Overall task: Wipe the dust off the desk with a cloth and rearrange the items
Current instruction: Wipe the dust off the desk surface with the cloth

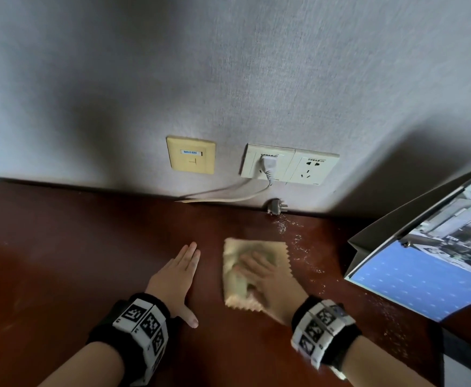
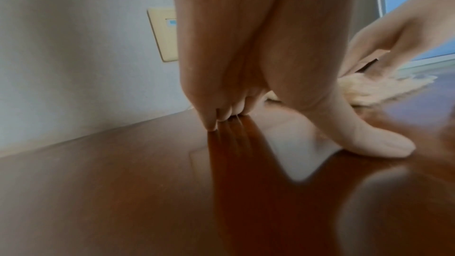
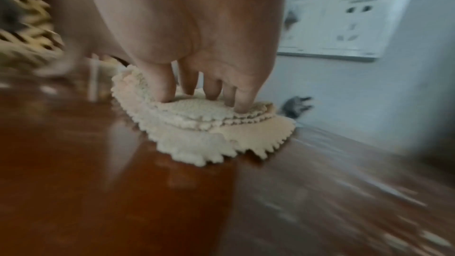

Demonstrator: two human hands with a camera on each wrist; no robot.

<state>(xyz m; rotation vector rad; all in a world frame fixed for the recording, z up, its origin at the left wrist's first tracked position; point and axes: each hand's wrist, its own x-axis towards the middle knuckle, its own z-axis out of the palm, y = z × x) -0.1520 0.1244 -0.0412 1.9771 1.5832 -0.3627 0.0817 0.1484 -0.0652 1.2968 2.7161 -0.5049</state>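
Right hand (image 1: 267, 283) lies flat on the folded cream cloth (image 1: 245, 261), fingers straight and pressing it onto the dark wooden worktop (image 1: 61, 261); no curl round the fabric. Left hand (image 1: 177, 280) is spread flat on bare wood just left of the cloth, holding nothing. Key relation: the pale dust (image 1: 298, 241) runs in a band from the loose grey plug (image 1: 275, 206) at the wall diagonally toward the near right edge, immediately right of the cloth, so the right hand is the nearer one; judged next stroke goes rightward across that band. The propped calendar (image 1: 424, 263) stands beyond the dust, cut off by the frame edge. Right hand and cloth are motion-blurred; cloth's underside hidden. Dust beneath the calendar cannot be judged.
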